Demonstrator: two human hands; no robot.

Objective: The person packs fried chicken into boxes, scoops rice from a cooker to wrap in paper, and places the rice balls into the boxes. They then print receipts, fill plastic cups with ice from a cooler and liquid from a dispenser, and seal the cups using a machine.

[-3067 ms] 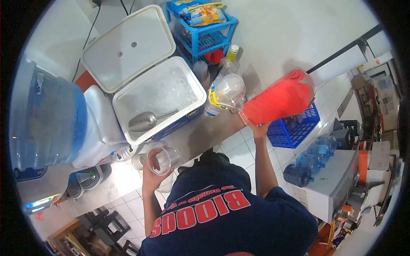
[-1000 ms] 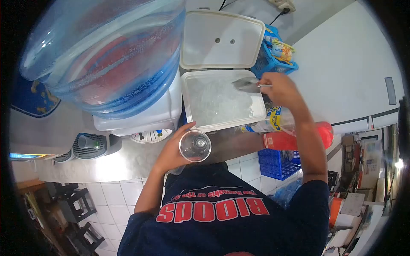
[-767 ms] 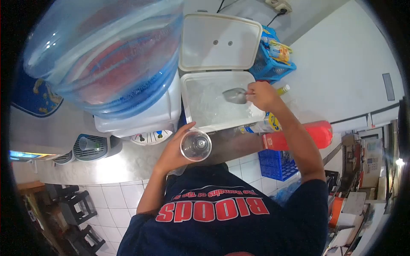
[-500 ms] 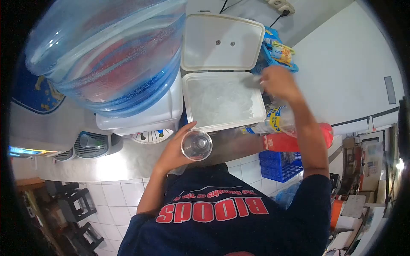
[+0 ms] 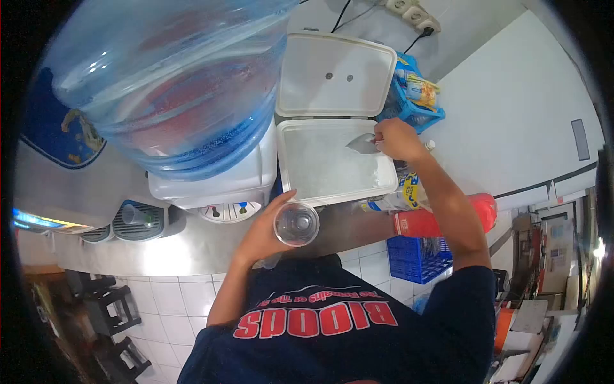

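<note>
In my left hand (image 5: 262, 229) is a clear plastic cup (image 5: 297, 224), its open mouth facing up, held right by the near edge of a white ice box (image 5: 339, 196). The box's hinged lid (image 5: 337, 75) stands open at the back. Pale, frosty contents (image 5: 320, 160) show inside it. My right hand (image 5: 398, 139) is closed around the handle of a grey metal scoop (image 5: 363, 144), whose pointed blade is over the right part of the box. Its handle is mostly hidden by my fingers.
A large blue water bottle (image 5: 185, 96) on a white dispenser (image 5: 217, 182) rises at left. Right of the box are a blue basket with packets (image 5: 416, 105), a plastic bottle (image 5: 404, 192) and a red package (image 5: 419, 224). A blue crate (image 5: 416, 259) is below.
My right hand has moved slightly left and down, bringing the scoop, blurred before, over the box. My left hand keeps the cup at almost the same spot.
</note>
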